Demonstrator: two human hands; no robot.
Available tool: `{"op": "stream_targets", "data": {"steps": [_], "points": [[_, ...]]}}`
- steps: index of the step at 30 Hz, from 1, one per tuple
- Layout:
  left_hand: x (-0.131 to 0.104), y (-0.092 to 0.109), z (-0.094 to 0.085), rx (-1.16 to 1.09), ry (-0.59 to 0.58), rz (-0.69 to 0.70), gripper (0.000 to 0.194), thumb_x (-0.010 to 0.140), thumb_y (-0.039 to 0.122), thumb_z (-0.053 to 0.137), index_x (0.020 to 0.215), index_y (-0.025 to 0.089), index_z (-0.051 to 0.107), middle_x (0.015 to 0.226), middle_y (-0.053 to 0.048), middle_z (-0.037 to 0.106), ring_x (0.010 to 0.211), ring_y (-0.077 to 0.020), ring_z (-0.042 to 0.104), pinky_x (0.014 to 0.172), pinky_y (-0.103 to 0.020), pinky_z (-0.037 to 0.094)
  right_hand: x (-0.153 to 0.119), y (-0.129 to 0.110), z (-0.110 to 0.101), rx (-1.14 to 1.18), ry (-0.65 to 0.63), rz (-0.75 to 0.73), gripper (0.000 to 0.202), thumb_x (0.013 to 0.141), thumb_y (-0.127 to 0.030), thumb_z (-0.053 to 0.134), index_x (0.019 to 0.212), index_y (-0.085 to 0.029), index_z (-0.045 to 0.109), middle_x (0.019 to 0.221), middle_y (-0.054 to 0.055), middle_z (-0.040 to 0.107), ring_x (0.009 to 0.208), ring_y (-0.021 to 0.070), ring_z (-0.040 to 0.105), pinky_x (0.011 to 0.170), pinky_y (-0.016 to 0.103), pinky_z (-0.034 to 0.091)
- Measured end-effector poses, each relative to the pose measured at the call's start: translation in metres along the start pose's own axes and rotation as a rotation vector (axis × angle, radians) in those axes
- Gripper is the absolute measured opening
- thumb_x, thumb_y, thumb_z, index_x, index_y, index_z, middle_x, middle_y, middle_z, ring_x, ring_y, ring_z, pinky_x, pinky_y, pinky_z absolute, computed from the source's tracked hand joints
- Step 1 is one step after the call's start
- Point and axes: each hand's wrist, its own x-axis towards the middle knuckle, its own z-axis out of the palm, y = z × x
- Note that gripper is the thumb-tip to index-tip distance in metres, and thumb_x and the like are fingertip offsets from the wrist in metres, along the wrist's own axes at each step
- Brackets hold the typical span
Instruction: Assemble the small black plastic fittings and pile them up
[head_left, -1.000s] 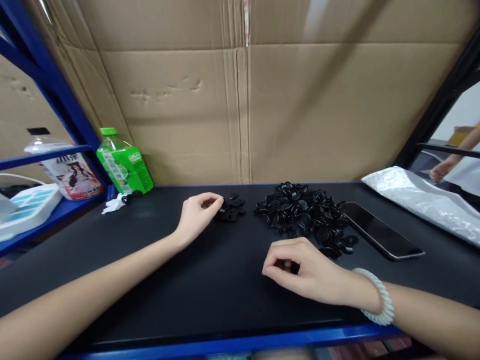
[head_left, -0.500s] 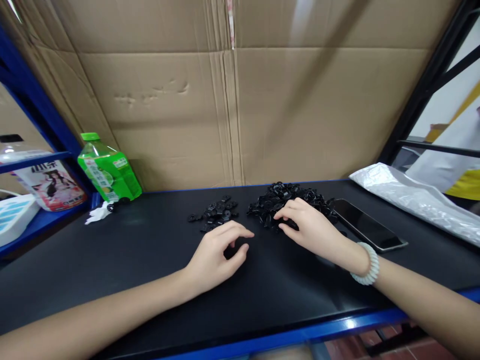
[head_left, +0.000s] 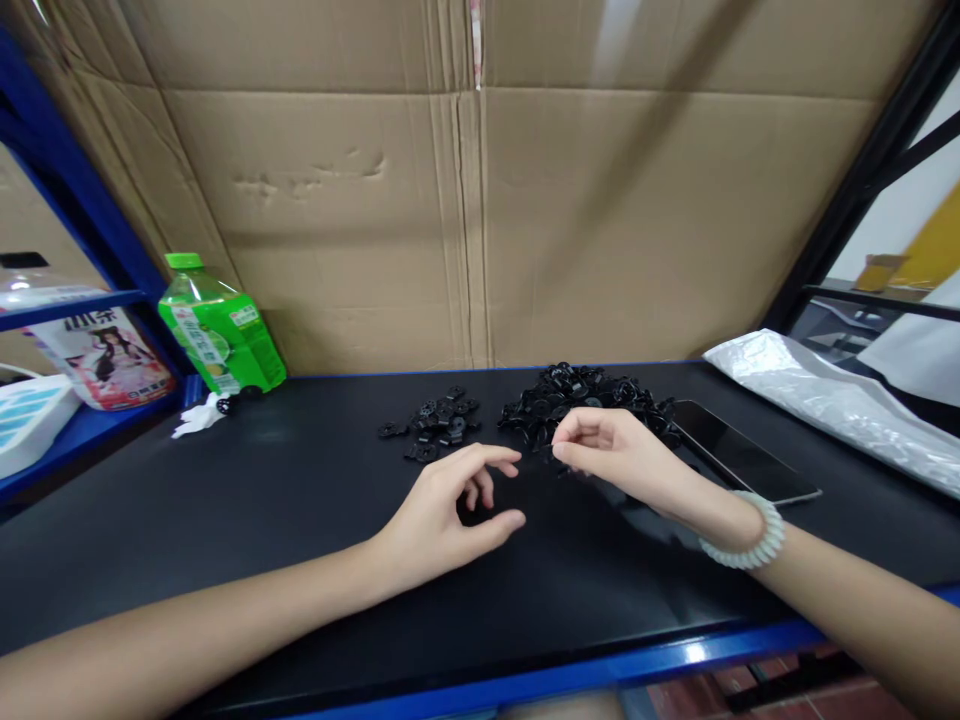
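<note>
Over the black tabletop (head_left: 315,520), my left hand (head_left: 450,505) is open, thumb and fingers apart with nothing between them. A small group of black plastic parts (head_left: 442,420) lies just behind it. My right hand (head_left: 622,455), with a pale coiled band (head_left: 746,535) on the wrist, has thumb and index finger pinched at the front edge of a larger heap of black parts (head_left: 577,390). What the pinch holds is dark and too small to make out against the heap.
A phone (head_left: 739,450) lies right of the heap, beside a silvery plastic bag (head_left: 810,395). At the left stand a green bottle (head_left: 225,340), a crumpled white tissue (head_left: 199,415) and a pink-labelled bottle (head_left: 112,360). Cardboard (head_left: 337,230) closes off the back.
My right thumb and index finger have closed together at the heap's front. My left thumb and fingers have spread wider. The view has shifted slightly.
</note>
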Motion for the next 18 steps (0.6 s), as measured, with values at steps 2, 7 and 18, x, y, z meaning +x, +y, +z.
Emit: {"op": "stream_targets", "data": {"steps": [2,7,18], "points": [[0.0,0.003,0.002,-0.072,-0.008,-0.046,0.044,0.072,0.022,0.072,0.113,0.016,0.058,0.097,-0.006,0.067,0.064,-0.0112,0.057,0.055,-0.023,0.046,-0.002,-0.001,0.008,0.198,-0.049,0.09,0.013,0.078,-0.027,0.064,0.074,-0.015,0.06,0.062,-0.001,0.06,0.057,0.011,0.054,0.056,0.024,0.044],[-0.001,0.01,0.003,-0.147,-0.029,-0.129,0.023,0.071,0.024,0.072,0.091,0.014,0.068,0.079,-0.002,0.068,0.057,-0.0099,0.053,0.052,-0.022,0.041,-0.007,0.002,0.025,0.407,-0.12,0.192,0.019,0.071,-0.029,0.073,0.071,-0.014,0.06,0.06,0.001,0.063,0.056,0.0112,0.059,0.055,0.023,0.047],[0.003,0.005,-0.001,-0.359,0.0,-0.358,0.023,0.08,0.029,0.061,0.063,0.014,0.063,0.059,-0.001,0.064,0.057,-0.0121,0.055,0.057,-0.023,0.042,-0.01,0.006,0.031,0.572,-0.23,0.238,0.028,0.078,-0.039,0.07,0.077,-0.011,0.064,0.068,0.004,0.065,0.061,0.0116,0.062,0.06,0.024,0.051]]}}
